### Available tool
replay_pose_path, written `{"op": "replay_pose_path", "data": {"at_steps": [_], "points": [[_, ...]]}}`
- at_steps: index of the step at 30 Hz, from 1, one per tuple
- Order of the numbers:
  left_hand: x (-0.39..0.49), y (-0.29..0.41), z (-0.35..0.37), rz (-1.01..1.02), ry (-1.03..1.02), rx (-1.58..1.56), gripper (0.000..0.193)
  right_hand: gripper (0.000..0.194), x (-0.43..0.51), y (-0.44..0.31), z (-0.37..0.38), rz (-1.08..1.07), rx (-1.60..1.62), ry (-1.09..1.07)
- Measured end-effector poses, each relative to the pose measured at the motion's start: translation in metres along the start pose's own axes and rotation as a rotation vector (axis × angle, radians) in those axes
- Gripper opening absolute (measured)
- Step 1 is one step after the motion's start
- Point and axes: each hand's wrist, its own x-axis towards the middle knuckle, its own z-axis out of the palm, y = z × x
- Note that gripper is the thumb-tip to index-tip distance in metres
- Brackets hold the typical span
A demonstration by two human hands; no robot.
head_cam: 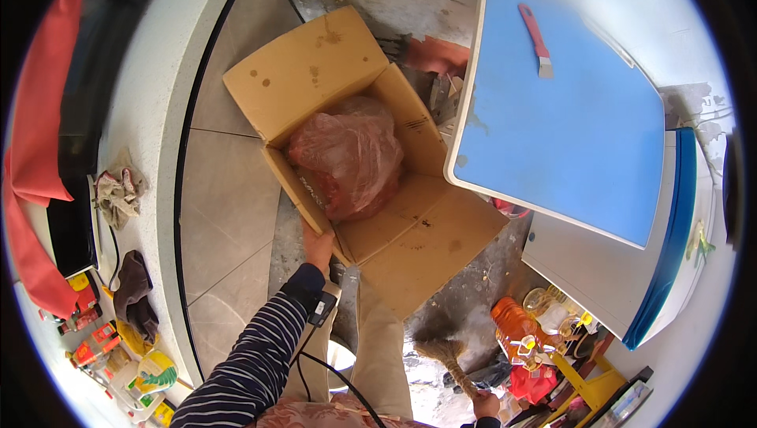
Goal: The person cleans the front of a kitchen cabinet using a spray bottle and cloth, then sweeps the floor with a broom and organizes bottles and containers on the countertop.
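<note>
Below the middle of the view, my left hand (318,249) grips the near left side wall of an open cardboard box (408,250). A pinkish translucent plastic bag (349,159) lies inside the box, its contents unclear. At the lower right my right hand (486,405) is closed on the handle of a straw hand broom (452,363), whose bristles point up and left near the floor. The box's flaps are spread, one towards my legs, and dark stains mark the cardboard.
At right stands a blue-topped table (562,120) with a red-handled scraper (537,40) on it. Beside it is a white cabinet (597,268). Oil bottles (514,324) crowd the lower right. A tiled surface (227,203) and a counter with cloths (118,194) run along the left.
</note>
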Motion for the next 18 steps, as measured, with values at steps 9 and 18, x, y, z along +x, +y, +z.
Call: {"op": "replay_pose_path", "data": {"at_steps": [9,18], "points": [[0.049,0.047,-0.057,0.216,-0.032,0.189,0.047,0.021,-0.001,0.006,-0.003,0.019,0.013,-0.031],[0.16,0.099,-0.075,0.315,-0.075,0.22,0.046,0.026,0.005,0.008,-0.001,0.015,0.019,-0.054]]}}
